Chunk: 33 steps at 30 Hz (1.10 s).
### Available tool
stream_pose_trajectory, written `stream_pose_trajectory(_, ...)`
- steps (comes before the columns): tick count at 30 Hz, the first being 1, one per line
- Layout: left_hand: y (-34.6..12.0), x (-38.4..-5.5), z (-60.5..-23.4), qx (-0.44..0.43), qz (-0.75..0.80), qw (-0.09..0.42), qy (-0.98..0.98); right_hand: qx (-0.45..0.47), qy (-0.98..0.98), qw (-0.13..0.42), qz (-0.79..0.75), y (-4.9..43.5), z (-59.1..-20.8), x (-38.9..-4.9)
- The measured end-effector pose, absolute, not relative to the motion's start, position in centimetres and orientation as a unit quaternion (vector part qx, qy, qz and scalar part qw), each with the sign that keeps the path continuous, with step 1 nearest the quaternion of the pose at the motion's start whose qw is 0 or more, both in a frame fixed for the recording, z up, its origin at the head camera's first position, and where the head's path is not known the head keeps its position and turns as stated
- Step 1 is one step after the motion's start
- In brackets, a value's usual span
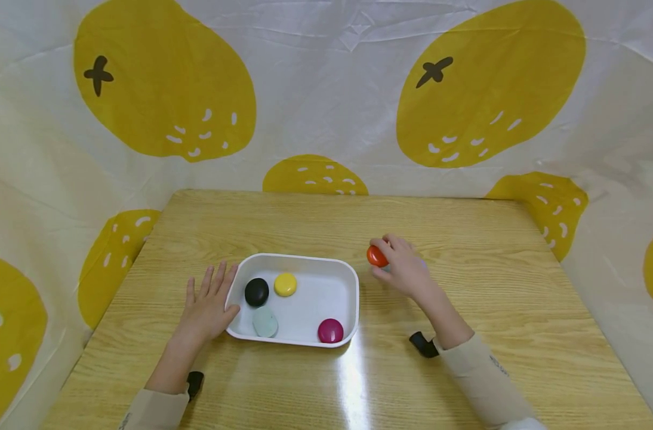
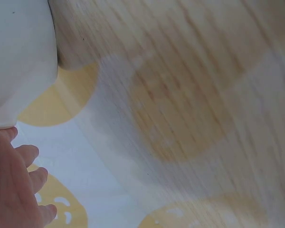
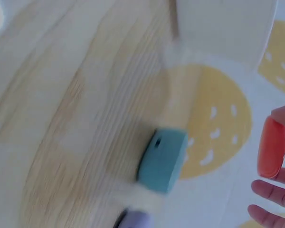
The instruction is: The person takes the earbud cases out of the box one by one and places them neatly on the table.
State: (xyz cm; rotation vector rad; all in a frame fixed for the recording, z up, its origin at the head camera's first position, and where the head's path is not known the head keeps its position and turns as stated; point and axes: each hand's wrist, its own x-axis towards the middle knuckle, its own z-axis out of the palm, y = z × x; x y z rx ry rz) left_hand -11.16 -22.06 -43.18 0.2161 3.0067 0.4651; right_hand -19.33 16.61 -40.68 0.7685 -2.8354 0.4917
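My right hand (image 1: 405,270) grips a glossy red-orange rounded disc (image 1: 376,257) between thumb and fingers, just right of a white tray (image 1: 299,258). In the right wrist view the disc (image 3: 272,147) stands on edge in the fingertips. Fingers spread, my left hand (image 1: 204,310) rests against the tray's left rim. Inside the tray lie a black disc (image 1: 256,292), a yellow disc (image 1: 285,285), a pale mint piece (image 1: 265,322) and a magenta disc (image 1: 330,331).
A teal block (image 3: 162,160) and a purple piece (image 3: 135,219) stand on the wooden table (image 1: 466,239), mostly hidden under the right hand in the head view. Behind the table hangs a white cloth (image 1: 326,89) with yellow fruit prints. Black straps show at both wrists.
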Motion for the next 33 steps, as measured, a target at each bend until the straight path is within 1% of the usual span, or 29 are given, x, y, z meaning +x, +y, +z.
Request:
stream_pose_trajectory(5, -22.0, -11.2, -43.1, 0.071, 0.156, 0.048, 0.984, 0.208, -0.961, 0.087, 0.159, 20.0, -41.1, -19.9)
stream_pose_trajectory(11, -21.9, -11.2, -43.0, 0.07, 0.154, 0.051, 0.984, 0.139, -0.972, 0.074, 0.173, 23.8, -42.0, -20.2)
stream_pose_trajectory(17, -21.9, -11.2, -43.1, 0.068, 0.158, 0.047, 0.984, 0.109, -0.977, 0.07, 0.168, 26.6, -43.3, -20.1)
stream_pose_trajectory(23, -22.0, -11.2, -43.1, 0.068, 0.157, 0.044, 0.984, 0.086, -0.984, 0.03, 0.154, 28.0, -43.9, -19.7)
stream_pose_trajectory(30, -22.0, -11.2, -43.1, 0.068, 0.156, 0.046, 0.984, 0.089, -0.987, -0.032, 0.128, 28.3, -44.4, -19.6)
stream_pose_trajectory(33, -22.0, -11.2, -43.0, 0.068, 0.156, 0.047, 0.984, 0.089, -0.986, -0.041, 0.136, 28.3, -44.6, -19.7)
